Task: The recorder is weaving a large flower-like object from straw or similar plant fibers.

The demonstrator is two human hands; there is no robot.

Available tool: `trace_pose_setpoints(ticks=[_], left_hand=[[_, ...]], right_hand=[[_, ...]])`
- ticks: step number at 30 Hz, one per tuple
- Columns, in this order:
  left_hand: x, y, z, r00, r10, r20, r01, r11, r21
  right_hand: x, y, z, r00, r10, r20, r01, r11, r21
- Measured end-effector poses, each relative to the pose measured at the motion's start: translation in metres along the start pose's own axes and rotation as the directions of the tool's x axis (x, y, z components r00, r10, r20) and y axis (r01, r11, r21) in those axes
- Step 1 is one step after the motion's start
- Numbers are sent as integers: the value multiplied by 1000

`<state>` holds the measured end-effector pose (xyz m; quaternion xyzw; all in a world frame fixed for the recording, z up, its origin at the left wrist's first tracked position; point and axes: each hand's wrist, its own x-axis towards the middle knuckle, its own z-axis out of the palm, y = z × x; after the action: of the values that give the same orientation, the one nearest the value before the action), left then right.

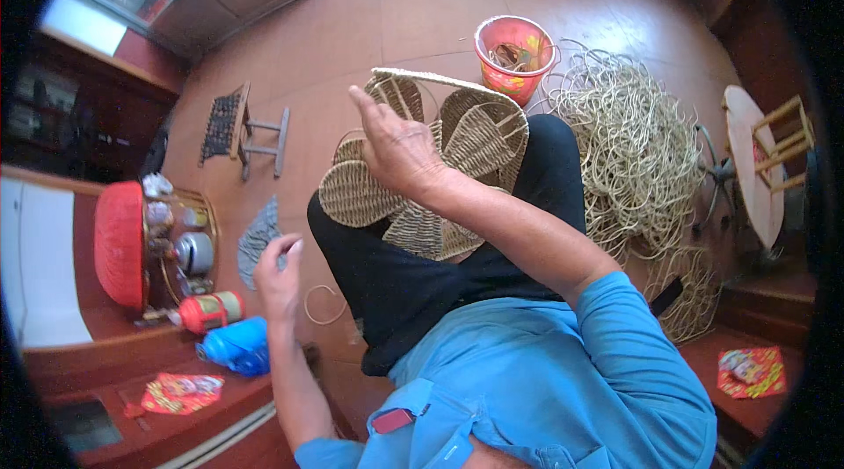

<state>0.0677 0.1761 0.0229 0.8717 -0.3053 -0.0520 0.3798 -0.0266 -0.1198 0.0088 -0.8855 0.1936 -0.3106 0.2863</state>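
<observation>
A woven straw piece (pixel 479 139) with rounded, petal-like panels and a pale braided rim rests on my lap, across my knees. My right hand (pixel 400 152) reaches over it, fingers stretched out and close together, the palm side toward the weave. Part of the piece is hidden behind this hand and forearm. Off to the left, apart from the weaving, my left hand (pixel 280 274) is raised beside my knee. Its fingers are curled in toward the thumb; what they hold, if anything, I cannot make out.
Beyond my right knee stands a red bucket (pixel 514 73) with strands inside. A big heap of loose straw cord (pixel 637 152) covers the floor at right, near a round wooden stool (pixel 754 166). At left are a low woven-seat stool (pixel 230 130), a grey cloth (pixel 259 240) and blue bottle (pixel 237 346).
</observation>
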Motion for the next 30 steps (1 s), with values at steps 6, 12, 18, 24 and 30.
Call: trace_pose_setpoints(ticks=[6, 12, 18, 24, 30], left_hand=[[14, 98, 82, 988, 142, -63, -147, 986, -85], [45, 109, 116, 885, 434, -166, -432, 900, 54], [66, 108, 137, 817, 557, -148, -494, 809, 318], [72, 118, 141, 766, 632, -117, -576, 755, 312], [86, 126, 151, 782, 610, -131, -587, 790, 176]], right_hand=[[2, 19, -2, 993, 94, 68, -116, 795, 595], [-14, 37, -49, 924, 175, 341, -380, 538, 753], [-15, 51, -66, 919, 158, 360, -361, 702, 614], [-3, 73, -85, 944, 121, 308, -282, 782, 557], [22, 57, -125, 983, 98, 153, -175, 730, 661]])
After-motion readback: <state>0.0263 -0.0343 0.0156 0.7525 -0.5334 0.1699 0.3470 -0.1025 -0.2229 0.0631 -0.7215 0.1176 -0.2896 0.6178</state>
